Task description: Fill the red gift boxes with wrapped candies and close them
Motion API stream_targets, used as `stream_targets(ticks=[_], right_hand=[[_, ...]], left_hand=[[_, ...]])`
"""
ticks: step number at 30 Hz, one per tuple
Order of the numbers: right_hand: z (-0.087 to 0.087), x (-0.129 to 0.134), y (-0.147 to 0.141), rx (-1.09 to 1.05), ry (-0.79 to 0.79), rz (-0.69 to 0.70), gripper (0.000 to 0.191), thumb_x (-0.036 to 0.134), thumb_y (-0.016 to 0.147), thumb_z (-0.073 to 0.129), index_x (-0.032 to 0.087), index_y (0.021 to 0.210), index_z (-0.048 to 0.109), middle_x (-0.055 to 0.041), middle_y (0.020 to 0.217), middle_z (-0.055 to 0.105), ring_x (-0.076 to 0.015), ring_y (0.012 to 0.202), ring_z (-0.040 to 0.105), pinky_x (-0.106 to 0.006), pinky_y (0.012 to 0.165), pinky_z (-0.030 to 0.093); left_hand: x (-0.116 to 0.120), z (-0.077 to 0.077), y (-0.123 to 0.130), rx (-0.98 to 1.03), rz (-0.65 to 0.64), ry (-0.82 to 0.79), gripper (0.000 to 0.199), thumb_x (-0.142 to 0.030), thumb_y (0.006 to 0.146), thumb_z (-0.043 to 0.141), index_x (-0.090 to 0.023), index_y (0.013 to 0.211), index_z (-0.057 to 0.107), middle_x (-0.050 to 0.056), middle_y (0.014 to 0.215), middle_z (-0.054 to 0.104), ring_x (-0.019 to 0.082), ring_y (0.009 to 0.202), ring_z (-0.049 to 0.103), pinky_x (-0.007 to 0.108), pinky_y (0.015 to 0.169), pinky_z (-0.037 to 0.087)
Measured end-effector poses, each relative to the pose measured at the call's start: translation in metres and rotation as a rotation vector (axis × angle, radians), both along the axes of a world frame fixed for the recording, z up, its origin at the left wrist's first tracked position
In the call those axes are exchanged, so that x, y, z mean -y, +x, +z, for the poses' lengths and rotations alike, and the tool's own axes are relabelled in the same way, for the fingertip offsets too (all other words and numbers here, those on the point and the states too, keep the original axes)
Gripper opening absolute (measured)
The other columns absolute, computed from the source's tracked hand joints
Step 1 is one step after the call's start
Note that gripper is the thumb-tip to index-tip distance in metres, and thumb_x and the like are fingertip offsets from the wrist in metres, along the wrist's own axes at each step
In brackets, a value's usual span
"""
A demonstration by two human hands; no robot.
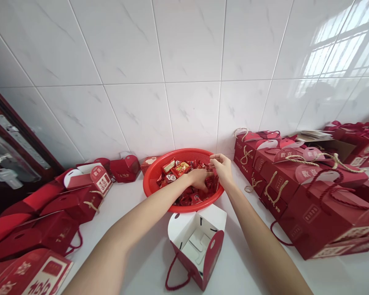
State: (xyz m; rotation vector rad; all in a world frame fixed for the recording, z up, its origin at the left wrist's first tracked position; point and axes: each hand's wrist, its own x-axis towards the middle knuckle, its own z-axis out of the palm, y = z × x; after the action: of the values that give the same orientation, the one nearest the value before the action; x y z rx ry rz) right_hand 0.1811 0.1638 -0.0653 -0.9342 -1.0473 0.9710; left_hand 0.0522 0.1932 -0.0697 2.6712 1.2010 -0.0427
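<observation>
The step in hand appears to be picking wrapped sweets (182,168) out of the red basket (148,180), which sits at the centre of the frame on the white table (147,262), near the tiled wall (192,116). The sweets lie heaped inside its rim. The next move seems to call for the fingers to settle round a few wrappers and lift them clear of the rim without dragging others over it. The left arm slants up from the lower left, crossing the near rim, and the left hand (202,179) is inside the basket, palm down, its fingers dipping among the sweets; whether they have closed on any cannot be told. The right arm rises from the lower right, and the right hand (222,169) is at the basket's right rim, wrist raised and fingers bent inward toward the left; whether it grips the rim, a sweet or nothing cannot be made out. Just below the basket, at the lower centre, an open red box (214,256) stands with its white inside facing up and a cord handle (169,278) hanging at its left. More red boxes crowd the lower left and right.
</observation>
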Motion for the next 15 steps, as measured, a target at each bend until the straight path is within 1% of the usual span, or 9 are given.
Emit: stream_targets(ticks=[4,7,9,11,15], right_hand=[[0.0,0.0,0.0,0.009,0.007,0.006,0.016,0.028,0.059,0.059,0.02,0.073,0.062,0.0021,0.068,0.06,-0.0129,0.059,0.056,-0.029,0.059,0.046],[0.001,0.0,0.0,0.014,0.008,0.007,0.015,0.028,0.06,0.059,0.02,0.073,0.061,0.0016,0.07,0.061,-0.0132,0.059,0.056,-0.029,0.061,0.047],[0.001,0.0,0.001,0.019,0.013,0.003,0.015,0.028,0.06,0.06,0.02,0.073,0.062,0.0005,0.073,0.062,-0.0138,0.061,0.058,-0.03,0.062,0.048],[0.0,-0.001,0.001,0.028,0.017,-0.007,0.015,0.028,0.061,0.06,0.02,0.073,0.062,-0.0002,0.074,0.063,-0.0148,0.063,0.059,-0.03,0.063,0.048],[-0.001,-0.002,0.001,0.048,0.011,-0.017,0.016,0.028,0.061,0.058,0.02,0.074,0.063,-0.0003,0.072,0.063,-0.0158,0.065,0.058,-0.029,0.061,0.047]], left_hand=[[-0.003,0.008,-0.012,0.094,0.064,-0.036,0.038,-0.019,0.064,0.071,-0.022,0.103,0.071,0.005,0.099,0.075,0.03,0.091,0.07,0.035,0.077,0.051],[-0.006,0.014,-0.022,0.19,0.126,-0.042,0.023,-0.017,0.066,0.066,-0.023,0.088,0.069,0.001,0.088,0.073,0.025,0.085,0.069,0.03,0.074,0.049],[-0.008,0.018,-0.029,0.276,0.181,-0.04,0.021,-0.019,0.066,0.065,-0.023,0.087,0.068,0.0,0.084,0.071,0.023,0.082,0.067,0.03,0.072,0.049],[-0.011,0.021,-0.036,0.375,0.233,-0.037,0.024,-0.02,0.066,0.063,-0.022,0.089,0.068,-0.001,0.083,0.07,0.022,0.08,0.066,0.03,0.072,0.049],[-0.018,0.025,-0.05,0.602,0.301,-0.052,0.027,-0.02,0.063,0.061,-0.02,0.089,0.067,-0.002,0.084,0.07,0.019,0.08,0.064,0.031,0.077,0.051]])
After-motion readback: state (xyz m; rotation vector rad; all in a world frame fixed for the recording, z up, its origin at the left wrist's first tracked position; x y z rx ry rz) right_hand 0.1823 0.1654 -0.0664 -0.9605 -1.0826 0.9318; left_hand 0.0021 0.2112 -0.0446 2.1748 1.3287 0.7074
